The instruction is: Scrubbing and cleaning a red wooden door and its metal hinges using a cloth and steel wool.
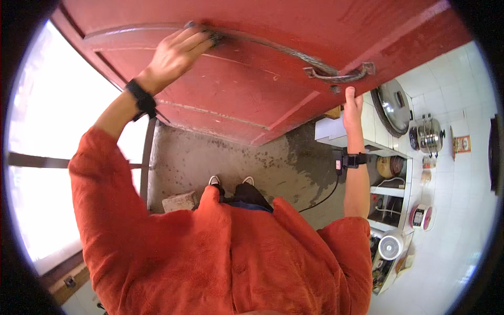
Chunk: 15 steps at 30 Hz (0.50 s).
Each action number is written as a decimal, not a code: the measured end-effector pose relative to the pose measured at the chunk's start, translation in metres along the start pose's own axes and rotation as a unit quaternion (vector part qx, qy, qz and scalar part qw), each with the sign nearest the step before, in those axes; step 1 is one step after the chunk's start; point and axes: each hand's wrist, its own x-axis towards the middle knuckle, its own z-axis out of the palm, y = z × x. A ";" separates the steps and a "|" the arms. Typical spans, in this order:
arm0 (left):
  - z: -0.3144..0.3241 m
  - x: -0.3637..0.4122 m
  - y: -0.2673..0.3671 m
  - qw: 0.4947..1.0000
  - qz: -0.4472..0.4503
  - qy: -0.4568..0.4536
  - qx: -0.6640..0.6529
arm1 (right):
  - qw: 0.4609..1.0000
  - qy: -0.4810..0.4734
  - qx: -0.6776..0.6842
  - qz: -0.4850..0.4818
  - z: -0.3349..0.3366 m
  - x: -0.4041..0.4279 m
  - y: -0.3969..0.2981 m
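A red painted wooden door with raised panels fills the upper part of the head view. My left hand presses a small dark pad or cloth against the door's curved moulding; blur hides its exact kind. At the free edge of the door, my right hand grips with its thumb on the front face, the other fingers mostly hidden behind. Just above that thumb are a worn metal pull handle and a dark keyhole.
To the right stands a white-tiled counter bearing a large lidded wok, a steel pot and a small white fan. A black cable hangs near my right arm. A bright window is at left; a block lies on the concrete floor.
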 end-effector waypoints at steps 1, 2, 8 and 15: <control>0.012 -0.031 -0.004 0.999 -0.034 -0.031 -0.029 | 0.999 0.000 0.031 -0.005 0.013 0.001 -0.005; 0.016 -0.030 0.005 0.999 -0.001 -0.022 -0.035 | 1.000 -0.013 0.025 -0.010 0.015 0.000 -0.006; 0.032 0.069 0.041 0.987 0.018 0.062 -0.146 | 0.999 -0.038 -0.007 0.003 0.024 -0.007 -0.024; 0.013 0.040 -0.001 0.996 -0.003 -0.010 -0.084 | 1.000 -0.021 -0.016 -0.008 0.019 -0.008 -0.035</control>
